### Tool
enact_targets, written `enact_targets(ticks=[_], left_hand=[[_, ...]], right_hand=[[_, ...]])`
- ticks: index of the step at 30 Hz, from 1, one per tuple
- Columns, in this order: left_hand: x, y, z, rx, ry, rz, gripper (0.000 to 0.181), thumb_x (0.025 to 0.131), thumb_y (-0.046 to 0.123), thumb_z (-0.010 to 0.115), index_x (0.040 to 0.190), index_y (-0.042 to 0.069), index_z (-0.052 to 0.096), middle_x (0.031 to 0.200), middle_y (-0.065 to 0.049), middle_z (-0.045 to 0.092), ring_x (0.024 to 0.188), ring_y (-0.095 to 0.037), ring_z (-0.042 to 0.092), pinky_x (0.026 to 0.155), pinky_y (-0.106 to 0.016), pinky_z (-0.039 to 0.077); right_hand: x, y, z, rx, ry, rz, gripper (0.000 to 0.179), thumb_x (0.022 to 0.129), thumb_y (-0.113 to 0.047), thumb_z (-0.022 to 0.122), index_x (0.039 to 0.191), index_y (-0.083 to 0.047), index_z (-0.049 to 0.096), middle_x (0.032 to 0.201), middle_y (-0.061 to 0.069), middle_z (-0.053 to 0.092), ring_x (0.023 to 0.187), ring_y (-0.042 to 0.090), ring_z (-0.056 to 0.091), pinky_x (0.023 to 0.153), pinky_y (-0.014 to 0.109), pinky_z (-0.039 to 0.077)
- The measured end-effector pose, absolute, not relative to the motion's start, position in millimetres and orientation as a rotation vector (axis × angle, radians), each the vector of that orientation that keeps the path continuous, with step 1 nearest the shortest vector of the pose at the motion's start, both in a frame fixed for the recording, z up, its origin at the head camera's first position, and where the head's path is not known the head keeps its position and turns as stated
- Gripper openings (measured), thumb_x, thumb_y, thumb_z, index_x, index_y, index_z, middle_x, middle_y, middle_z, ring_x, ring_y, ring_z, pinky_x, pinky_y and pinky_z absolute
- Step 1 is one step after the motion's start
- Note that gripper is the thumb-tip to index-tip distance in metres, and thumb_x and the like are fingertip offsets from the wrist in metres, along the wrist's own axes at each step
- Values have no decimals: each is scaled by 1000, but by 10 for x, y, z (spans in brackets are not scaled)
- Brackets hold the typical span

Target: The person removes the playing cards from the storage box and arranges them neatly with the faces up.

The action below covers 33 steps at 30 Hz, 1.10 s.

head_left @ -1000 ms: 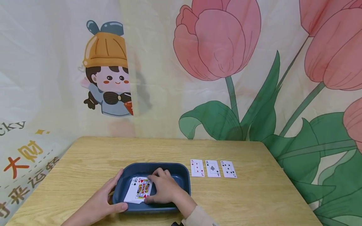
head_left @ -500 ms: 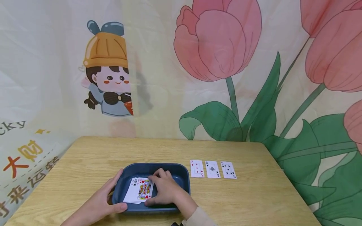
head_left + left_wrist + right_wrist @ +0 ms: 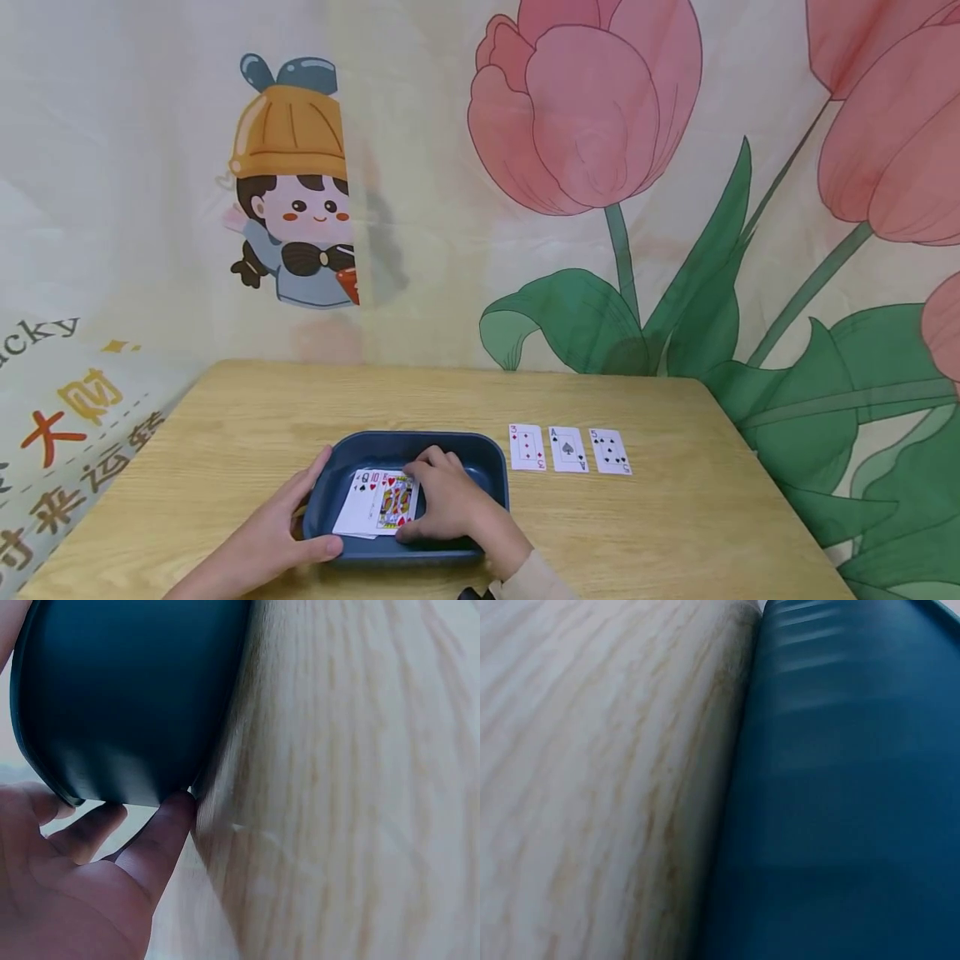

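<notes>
A dark blue plastic tray (image 3: 375,450) with rounded corners sits on the wooden table. My left hand (image 3: 281,518) grips its left end, thumb at the front corner and fingers at the back; in the left wrist view, the fingers (image 3: 161,832) touch the tray's end wall (image 3: 127,712). Inside lie fanned playing cards, face up, with a queen and a red 10 (image 3: 367,504) partly covered. My right hand (image 3: 450,500) reaches into the tray and pinches the king of hearts (image 3: 395,502), index finger at its top edge, thumb at its bottom. The right wrist view shows only the tray's outer wall (image 3: 840,795) and wood.
Right of the tray, a row of face-up cards lies on the table (image 3: 675,525): the three of diamonds (image 3: 527,447), the ace of spades (image 3: 568,450) and a black five (image 3: 611,452). Behind the table hangs a printed cloth (image 3: 420,208) with tulips and a cartoon figure.
My right hand has slid the king a little to the right, so the red 10 beneath now shows beside the queen. The left hand keeps its place on the tray.
</notes>
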<state>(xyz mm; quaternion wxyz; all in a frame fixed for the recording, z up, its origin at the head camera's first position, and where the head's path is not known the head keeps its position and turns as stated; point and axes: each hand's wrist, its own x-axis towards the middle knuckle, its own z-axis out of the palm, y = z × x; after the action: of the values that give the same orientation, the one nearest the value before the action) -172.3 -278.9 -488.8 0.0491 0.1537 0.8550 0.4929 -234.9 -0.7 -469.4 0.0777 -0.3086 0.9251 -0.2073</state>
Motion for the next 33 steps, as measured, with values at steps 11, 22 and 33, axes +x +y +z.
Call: enact_targets(ticks=[11, 22, 33], left_hand=[[-1714, -2794, -4901, 472, 2567, 1537, 110, 93, 20, 84, 172, 11, 8, 168, -35, 20, 140, -31, 49, 92, -20, 55], [-1715, -2771, -4900, 494, 2598, 1529, 110, 92, 20, 84, 172, 10, 9, 168, -35, 20, 139, -38, 49, 92, -20, 55], [-1746, -2781, -4935, 568, 2591, 1586, 111, 90, 15, 86, 172, 11, 11, 166, -36, 24, 130, 4, 50, 92, -20, 56]], right_hand=[[-2351, 90, -4669, -981, 2740, -624, 80, 80, -44, 94, 147, -13, 63, 129, -6, 55, 109, 9, 43, 92, 23, 46], [-2355, 191, -4623, -1005, 2711, -664, 78, 82, -44, 93, 147, -13, 63, 129, -4, 55, 110, 7, 49, 94, 23, 47], [-2336, 336, -4499, -1045, 2723, -681, 79, 83, -39, 93, 149, -13, 60, 134, -1, 54, 109, 6, 54, 96, 22, 50]])
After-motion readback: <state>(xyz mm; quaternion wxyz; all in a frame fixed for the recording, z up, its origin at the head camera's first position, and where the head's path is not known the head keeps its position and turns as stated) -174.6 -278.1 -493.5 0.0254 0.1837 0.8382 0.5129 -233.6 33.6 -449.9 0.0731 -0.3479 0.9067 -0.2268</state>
